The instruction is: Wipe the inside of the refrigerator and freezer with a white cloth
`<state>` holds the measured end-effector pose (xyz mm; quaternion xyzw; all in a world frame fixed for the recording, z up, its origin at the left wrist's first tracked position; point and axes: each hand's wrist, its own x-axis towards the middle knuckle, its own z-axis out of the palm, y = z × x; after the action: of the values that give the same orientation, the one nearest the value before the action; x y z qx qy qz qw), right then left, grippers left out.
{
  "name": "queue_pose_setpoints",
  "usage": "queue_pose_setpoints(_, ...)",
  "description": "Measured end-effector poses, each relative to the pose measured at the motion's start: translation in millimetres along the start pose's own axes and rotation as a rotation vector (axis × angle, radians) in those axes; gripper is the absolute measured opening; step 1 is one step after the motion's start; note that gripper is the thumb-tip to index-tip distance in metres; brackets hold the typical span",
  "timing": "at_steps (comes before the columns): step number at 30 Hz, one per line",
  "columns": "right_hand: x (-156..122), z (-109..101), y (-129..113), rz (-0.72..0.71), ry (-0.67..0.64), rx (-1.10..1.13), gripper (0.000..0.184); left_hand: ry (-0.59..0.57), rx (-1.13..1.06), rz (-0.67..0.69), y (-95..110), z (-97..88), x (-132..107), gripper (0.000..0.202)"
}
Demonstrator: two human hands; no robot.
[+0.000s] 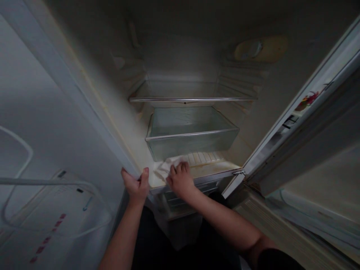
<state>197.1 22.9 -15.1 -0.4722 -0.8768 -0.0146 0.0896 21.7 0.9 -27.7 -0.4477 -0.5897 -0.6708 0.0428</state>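
Note:
My right hand (pixel 181 179) presses a crumpled white cloth (pixel 166 167) onto the floor of the refrigerator compartment (pixel 206 170), near its front left corner. The fingers are bent over the cloth. My left hand (pixel 136 184) grips the front edge of the refrigerator's left side wall (pixel 111 137), its thumb on the inner side. Just behind the cloth is a clear drawer (pixel 194 141), with nothing seen in it. Above that drawer runs a glass shelf (pixel 194 99) with a shiny front trim.
The refrigerator door (pixel 317 157) stands open on the right, with a clear door bin (pixel 315 213) low on it. A lower drawer (pixel 182 200) shows under the compartment, between my legs. At left hang a looped pale hose (pixel 50 182) and a white panel with red marks.

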Motion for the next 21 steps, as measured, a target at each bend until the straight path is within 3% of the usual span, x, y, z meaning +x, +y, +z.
queue_pose_setpoints(4,10.3,12.0,-24.2,-0.243,0.073,0.130,0.062,-0.012,-0.008,-0.018,2.1,-1.3,-0.6,0.066)
queue_pose_setpoints(10,-21.5,25.6,4.9,-0.229,0.120,0.240,0.059,-0.053,-0.027,-0.016,3.6,-4.1,-0.9,0.063)
queue_pose_setpoints(13,-40.9,28.7,28.0,-0.118,0.155,0.188,0.058,-0.043,-0.037,-0.025,1.5,-3.1,-1.7,0.065)
queue_pose_setpoints(16,-54.1,27.9,57.9,0.086,0.197,0.062,0.061,0.000,0.006,-0.030,-0.1,-0.4,-3.3,0.066)
queue_pose_setpoints(21,-59.2,9.7,120.7,0.433,0.232,-0.239,0.069,0.062,0.097,-0.017,-0.2,2.2,-5.5,0.065)
